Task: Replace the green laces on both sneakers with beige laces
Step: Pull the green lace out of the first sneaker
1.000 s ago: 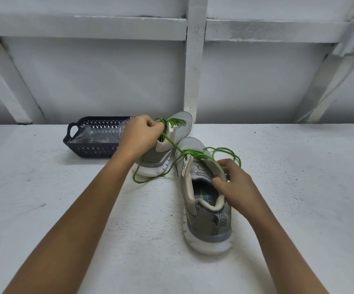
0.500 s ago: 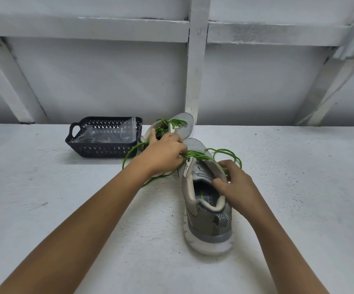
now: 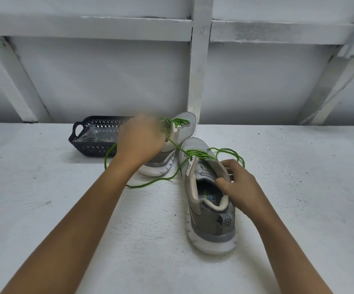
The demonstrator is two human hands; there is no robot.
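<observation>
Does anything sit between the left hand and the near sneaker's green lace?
Nothing visible does. A strand of the green lace runs straight from the near sneaker to the blurred left hand, crossing the far sneaker. The right hand pinches the near sneaker's collar, clear of that line.

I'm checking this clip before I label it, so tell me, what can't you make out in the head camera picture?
Head view only:
1. Left hand: motion blur; whether its fingers pinch the green lace is unclear.
2. Basket: contents blurred and partly behind the left hand; no beige laces identifiable.
3. Far sneaker: its opening is behind the left hand.
4. Near sneaker: the right hand, gripping its collar, covers the right side.
</observation>
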